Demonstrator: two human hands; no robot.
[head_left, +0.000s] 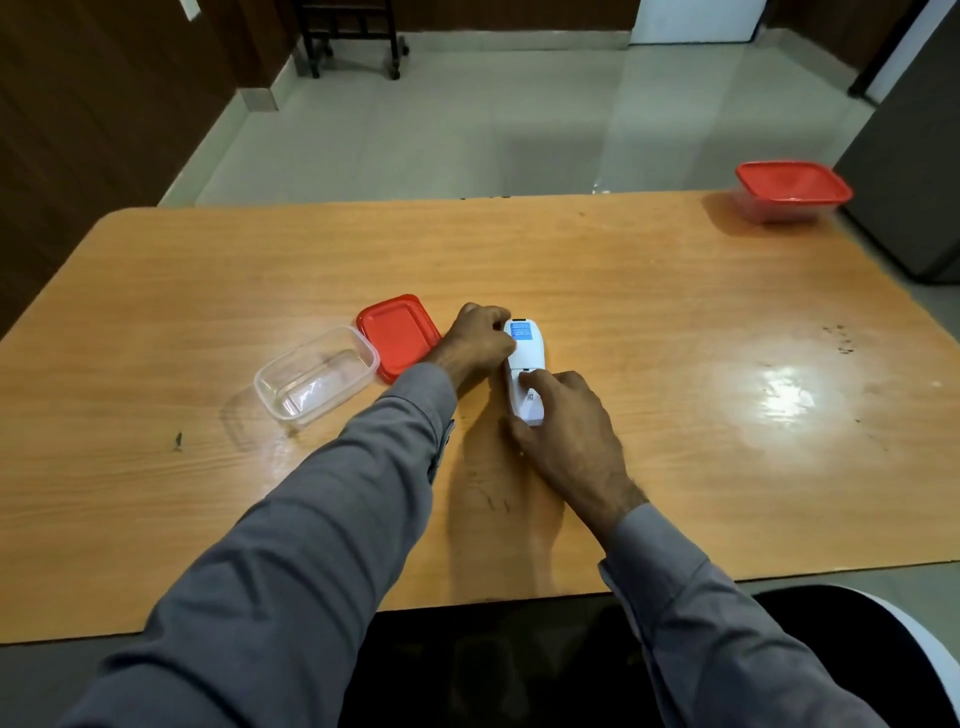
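A white remote control (529, 349) lies face down on the wooden table (649, 312), a blue label near its far end. My left hand (475, 340) grips its far end from the left side, fingers curled over the edge. At the near end my right hand (566, 434) holds it, the thumb below on the left side and the fingers pressing on the back cover. Just left of my left hand lies a red lid (397, 335), and beside that stands an open clear plastic container (317, 376).
A second clear container with a red lid (792, 191) sits at the table's far right corner. A grey cabinet (914, 171) stands close to the right edge. Beyond the table are a tiled floor and a dark wheeled stand (353, 36).
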